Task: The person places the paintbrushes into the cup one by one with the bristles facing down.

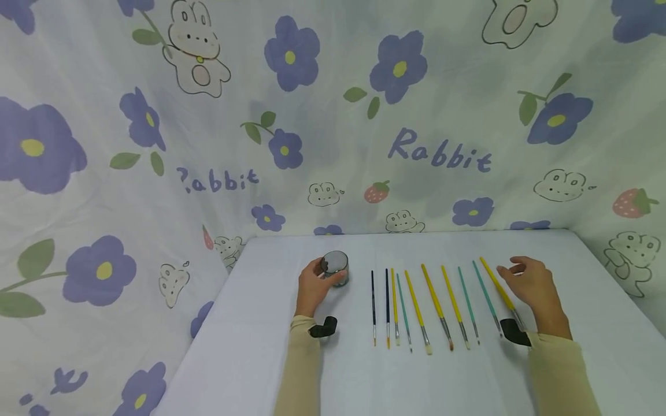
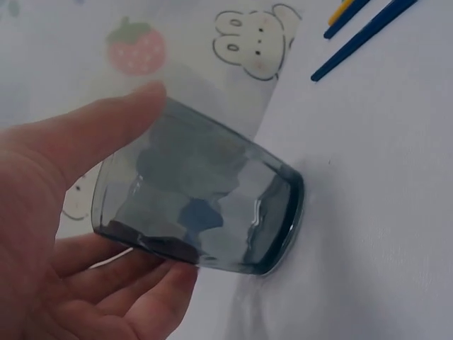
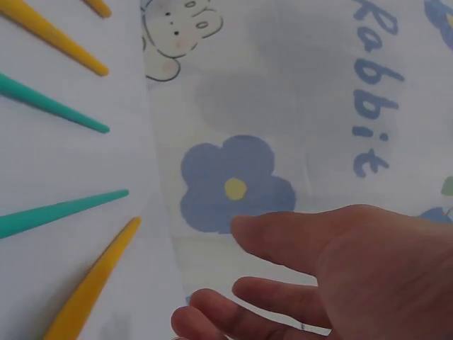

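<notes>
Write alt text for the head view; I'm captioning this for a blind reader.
The left hand grips a small grey-blue glass on a white table, while the right hand hovers open beside the rightmost of ten paintbrushes lying in a row. A cloth printed with purple flowers and rabbits hangs behind.

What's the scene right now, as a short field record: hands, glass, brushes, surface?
left hand: grips the glass, thumb and fingers curled round it
glass: tinted, see-through, on the table left of the brushes
right hand: fingers relaxed, holds nothing, beside the rightmost yellow brush
brushes: ten in a row, blue, yellow and teal handles, bristles toward the person
table: white cover
backdrop: cloth printed with flowers and rabbits
</notes>
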A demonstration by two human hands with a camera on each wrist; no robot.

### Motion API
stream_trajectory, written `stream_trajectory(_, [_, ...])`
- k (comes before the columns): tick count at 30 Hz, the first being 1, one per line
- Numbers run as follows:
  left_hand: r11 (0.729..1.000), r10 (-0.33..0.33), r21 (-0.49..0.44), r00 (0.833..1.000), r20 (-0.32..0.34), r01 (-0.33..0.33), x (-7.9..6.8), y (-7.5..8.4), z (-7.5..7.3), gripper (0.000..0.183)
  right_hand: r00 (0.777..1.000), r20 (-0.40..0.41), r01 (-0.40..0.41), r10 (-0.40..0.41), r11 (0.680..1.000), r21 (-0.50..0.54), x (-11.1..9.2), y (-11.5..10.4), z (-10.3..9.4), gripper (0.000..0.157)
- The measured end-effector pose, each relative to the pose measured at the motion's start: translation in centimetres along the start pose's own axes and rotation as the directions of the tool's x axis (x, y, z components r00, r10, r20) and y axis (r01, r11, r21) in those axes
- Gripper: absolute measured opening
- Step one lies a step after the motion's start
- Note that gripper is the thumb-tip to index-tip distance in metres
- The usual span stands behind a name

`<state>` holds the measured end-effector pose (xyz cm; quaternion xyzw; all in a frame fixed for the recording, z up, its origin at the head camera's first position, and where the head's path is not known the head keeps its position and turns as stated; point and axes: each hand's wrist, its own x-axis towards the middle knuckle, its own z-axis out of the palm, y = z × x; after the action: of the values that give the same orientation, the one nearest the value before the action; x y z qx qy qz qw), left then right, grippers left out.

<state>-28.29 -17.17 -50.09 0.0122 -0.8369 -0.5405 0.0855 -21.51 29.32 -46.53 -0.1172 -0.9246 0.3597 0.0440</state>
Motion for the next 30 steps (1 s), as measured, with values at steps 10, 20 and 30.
stream_trajectory(10, [1.0, -0.017, 0.01, 1.0, 0.025, 0.017, 0.1, -0.2, -0.4, 0.084, 0.988, 0.068, -0.133, 0.135, 0.99, -0.045, 0.7, 1.0, 1.0, 0.057])
stream_trajectory(20, [1.0, -0.017, -0.015, 0.998, 0.06, 0.018, 0.0, -0.1, -0.6, 0.083, 0.983, 0.105, -0.148, 0.152, 0.988, -0.04, 0.6, 1.1, 1.6, 0.052])
stream_trajectory(30, [1.0, -0.006, -0.023, 0.998, 0.07, 0.007, 0.2, -0.2, -0.6, 0.081, 0.982, 0.138, -0.127, 0.133, 0.991, -0.046, 0.7, 1.7, 1.7, 0.041])
